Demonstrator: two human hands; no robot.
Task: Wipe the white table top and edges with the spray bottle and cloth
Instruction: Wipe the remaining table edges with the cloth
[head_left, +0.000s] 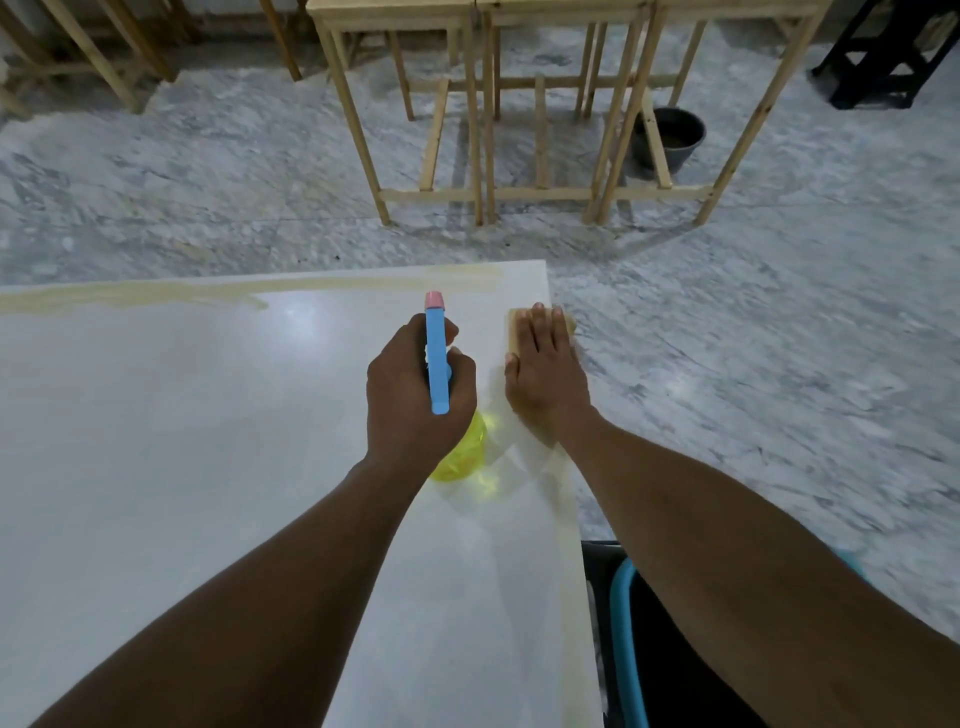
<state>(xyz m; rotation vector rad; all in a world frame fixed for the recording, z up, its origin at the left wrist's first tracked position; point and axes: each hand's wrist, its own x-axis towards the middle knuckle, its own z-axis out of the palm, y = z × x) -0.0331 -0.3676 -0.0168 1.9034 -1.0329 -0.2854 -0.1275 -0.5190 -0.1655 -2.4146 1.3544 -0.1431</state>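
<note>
The white table top (182, 441) fills the lower left, with its right edge running down the middle right. My left hand (415, 400) grips a spray bottle (436, 358) with a blue head, a pink nozzle and a yellow body, held just above the table. The nozzle points away from me. My right hand (545, 374) lies flat, fingers together, pressing a tan cloth (517, 327) onto the table's right edge near the far corner. Most of the cloth is hidden under the hand.
Bare wooden table frames (488, 130) stand on the marble floor (779, 322) beyond the table. A dark bucket (670, 137) sits behind them. A black object with a blue tube (626, 639) is beside the table's right edge, close to me.
</note>
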